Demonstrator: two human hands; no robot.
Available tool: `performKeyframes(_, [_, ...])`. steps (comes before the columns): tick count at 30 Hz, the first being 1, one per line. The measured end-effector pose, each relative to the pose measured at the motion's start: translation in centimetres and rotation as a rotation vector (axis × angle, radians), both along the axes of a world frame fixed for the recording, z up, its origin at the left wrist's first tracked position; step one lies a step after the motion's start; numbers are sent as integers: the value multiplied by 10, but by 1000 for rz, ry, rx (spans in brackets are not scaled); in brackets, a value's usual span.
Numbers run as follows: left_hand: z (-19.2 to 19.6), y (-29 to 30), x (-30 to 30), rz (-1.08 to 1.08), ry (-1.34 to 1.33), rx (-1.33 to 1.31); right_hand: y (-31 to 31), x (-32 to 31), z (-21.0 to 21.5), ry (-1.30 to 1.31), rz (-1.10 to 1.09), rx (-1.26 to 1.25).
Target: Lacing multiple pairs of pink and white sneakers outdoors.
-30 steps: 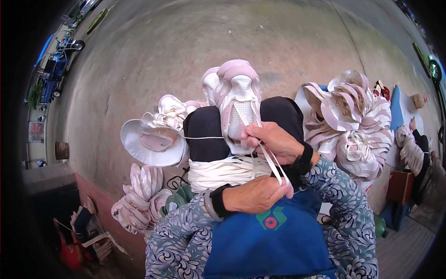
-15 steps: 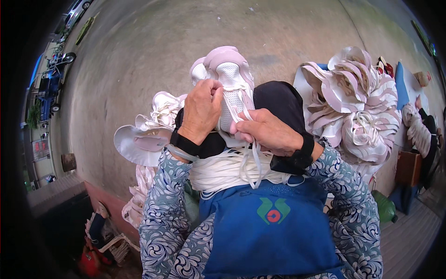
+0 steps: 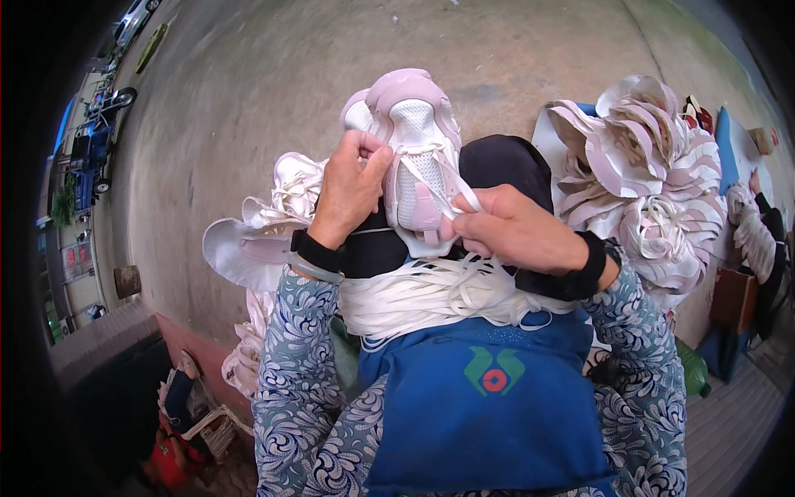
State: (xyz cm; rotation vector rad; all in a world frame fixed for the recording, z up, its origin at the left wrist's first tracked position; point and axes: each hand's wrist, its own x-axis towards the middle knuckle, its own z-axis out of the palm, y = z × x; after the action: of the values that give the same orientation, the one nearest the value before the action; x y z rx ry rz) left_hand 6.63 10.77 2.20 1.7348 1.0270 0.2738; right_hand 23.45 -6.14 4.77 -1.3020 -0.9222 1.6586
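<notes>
On the far left, a heap of white shoe parts lies on the ground by the person's knee.

Next comes the left hand. It is closed around the left side of a shoe, with the thumb pressed on the top. It seems to hold the shoe steady so it does not wobble.

The shoe is in the middle, up on the person's knees, with its toe pointing far away. It is pale pink, with a white net front and a thick, puffy edge.

A white lace runs across the front of the shoe. The right hand pinches the end of this lace and keeps it tight, likely so it goes through the holes.

A big bunch of white laces rests on the lap, close to both hands and easy to grab.

On the right is a tall pile of pink and white shoe parts.
</notes>
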Motion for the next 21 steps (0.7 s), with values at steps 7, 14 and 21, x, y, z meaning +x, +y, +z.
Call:
performKeyframes(7, [25,-38,-1,-27,-93,-657,11,-56,-1,-576,4,783])
performKeyframes(14, [0,-51,-2,154,-439,-930,0,-13,4,-677,66,349])
performKeyframes(21, [1,-63,-3,190,-302,-723,51,2,-31,-1031,-382,488])
